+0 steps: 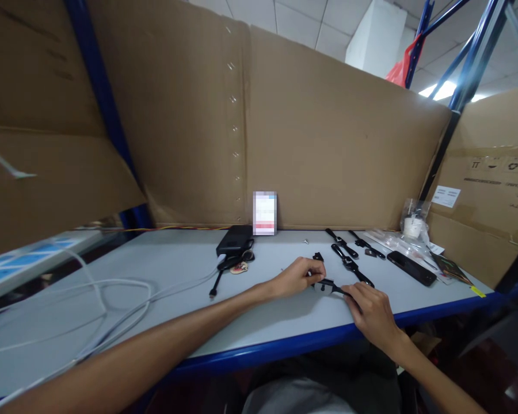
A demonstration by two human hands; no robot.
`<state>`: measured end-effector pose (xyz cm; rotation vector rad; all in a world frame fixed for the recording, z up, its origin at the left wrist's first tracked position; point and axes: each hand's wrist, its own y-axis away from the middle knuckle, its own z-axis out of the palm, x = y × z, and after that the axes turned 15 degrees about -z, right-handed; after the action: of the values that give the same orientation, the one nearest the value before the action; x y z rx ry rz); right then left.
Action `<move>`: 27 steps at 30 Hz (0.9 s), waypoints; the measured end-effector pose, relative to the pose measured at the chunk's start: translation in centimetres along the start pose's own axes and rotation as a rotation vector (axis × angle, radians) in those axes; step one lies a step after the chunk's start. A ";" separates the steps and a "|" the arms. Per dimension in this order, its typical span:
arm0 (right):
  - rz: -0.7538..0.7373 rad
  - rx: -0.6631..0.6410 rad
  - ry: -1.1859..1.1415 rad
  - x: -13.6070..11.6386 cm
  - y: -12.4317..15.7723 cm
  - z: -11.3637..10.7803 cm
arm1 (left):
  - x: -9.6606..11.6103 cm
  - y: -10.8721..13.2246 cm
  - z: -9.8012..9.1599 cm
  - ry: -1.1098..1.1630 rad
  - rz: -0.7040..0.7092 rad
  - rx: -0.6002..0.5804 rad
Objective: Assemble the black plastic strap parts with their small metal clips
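Observation:
A dark watch-like piece [324, 286] with a strap and a pale, shiny face is held just above the table near its front edge. My left hand [297, 277] pinches its left end with the fingertips. My right hand [370, 310] closes round the strap at its right end. Behind my left fingertips lies a small black part [317, 257]. Further right on the table are similar black strapped pieces, one [351, 265] close behind my right hand, another [342, 242] behind it, and a third [366, 244] to the right.
On the grey table [280, 328], a black box [234, 240] with cables stands left of centre. A phone-like screen [265, 213] leans on the cardboard. At right lie a black phone [411, 268] and plastic bags [403, 246]. White cables [149, 296] cross the left side.

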<state>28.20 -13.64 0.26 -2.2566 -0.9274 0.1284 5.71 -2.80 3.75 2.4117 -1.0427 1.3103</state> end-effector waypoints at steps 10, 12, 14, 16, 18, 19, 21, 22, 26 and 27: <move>-0.186 -0.215 0.147 0.0 -0.3 -1.0 | -0.4 0.2 0.9 -0.134 0.028 0.118; -0.188 -0.241 0.161 0.0 -0.4 -1.0 | -0.3 0.3 0.9 -0.128 0.020 0.115; -0.190 -0.264 0.174 0.0 -0.4 -1.1 | -0.2 0.3 0.9 -0.118 0.020 0.101; -0.192 -0.287 0.187 -0.2 -0.5 -1.2 | -0.2 0.4 0.7 -0.119 0.033 0.079; -0.199 -0.308 0.199 -0.4 -0.7 -1.4 | -0.1 0.5 0.6 -0.146 0.050 0.060; -0.201 -0.318 0.205 -0.5 -0.7 -1.5 | -0.1 0.5 0.6 -0.173 0.054 0.057; -0.195 -0.333 0.212 -0.7 -0.8 -1.7 | -0.1 0.7 0.6 -0.249 0.047 0.063; -0.187 -0.338 0.214 -0.8 -0.8 -1.7 | -0.1 0.8 0.6 -0.289 0.038 0.068; -0.138 -0.348 0.170 -0.6 -0.7 -1.4 | 0.1 1.2 1.0 -0.410 -0.002 0.077; -0.118 -0.348 0.141 -0.5 -0.6 -1.2 | 0.1 1.3 1.1 -0.426 0.003 0.088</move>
<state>27.90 -14.33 1.51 -2.4782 -1.0690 -0.2617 5.61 -4.27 2.97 2.8328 -1.1027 0.8736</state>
